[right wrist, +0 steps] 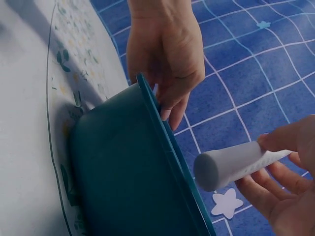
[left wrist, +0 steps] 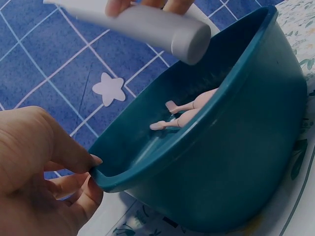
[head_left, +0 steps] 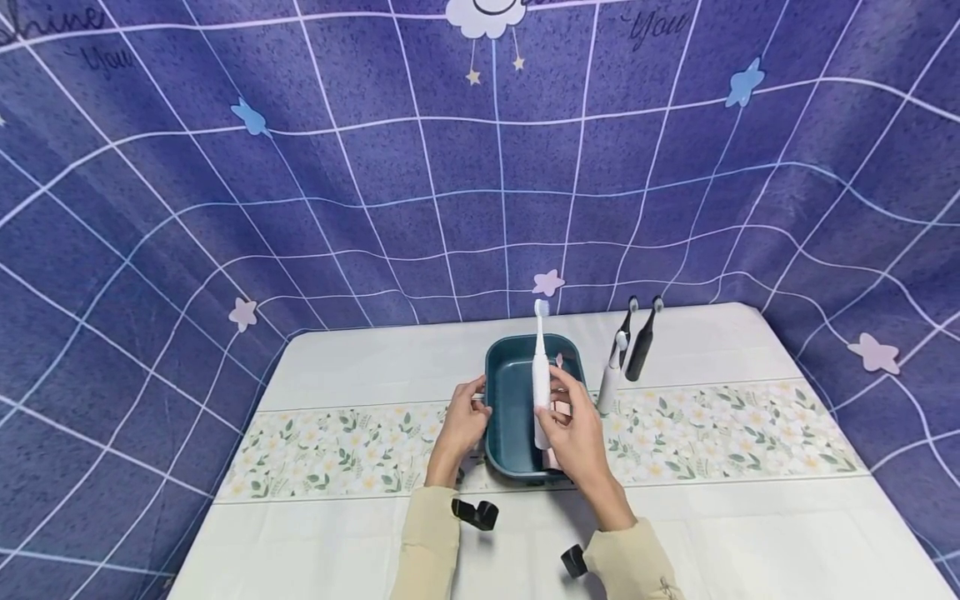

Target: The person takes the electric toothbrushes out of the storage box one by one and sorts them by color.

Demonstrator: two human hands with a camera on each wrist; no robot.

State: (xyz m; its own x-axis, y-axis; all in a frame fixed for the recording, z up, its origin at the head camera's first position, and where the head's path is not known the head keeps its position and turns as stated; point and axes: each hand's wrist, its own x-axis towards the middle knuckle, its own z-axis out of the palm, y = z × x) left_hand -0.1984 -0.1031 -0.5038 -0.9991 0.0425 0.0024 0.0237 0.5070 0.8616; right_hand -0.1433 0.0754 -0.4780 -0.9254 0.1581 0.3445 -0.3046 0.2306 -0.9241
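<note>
Head view: a table (head_left: 360, 367) covered with a white cloth carries a floral band across its middle. Behind and to both sides hangs a blue backdrop (head_left: 375, 167) with a white grid, stars and a cloud. A teal basin (head_left: 504, 417) sits on the floral band near the table's centre.

Left hand (head_left: 461, 425) grips the basin's left rim; in the left wrist view the thumb (left wrist: 74, 152) lies over the rim and the fingers curl beneath it.

Right hand (head_left: 573, 429) pinches a white toothbrush (head_left: 541, 375) between thumb and fingers, holding it upright over the basin with the brush head at the top. In the right wrist view its flat base (right wrist: 212, 171) hangs above the basin interior, clear of the rim.

A pink toothbrush (left wrist: 184, 112) lies inside the basin against its far wall.

Three more toothbrushes stand just right of the basin: one white (head_left: 611, 383) and two black (head_left: 642, 342), close together.
</note>
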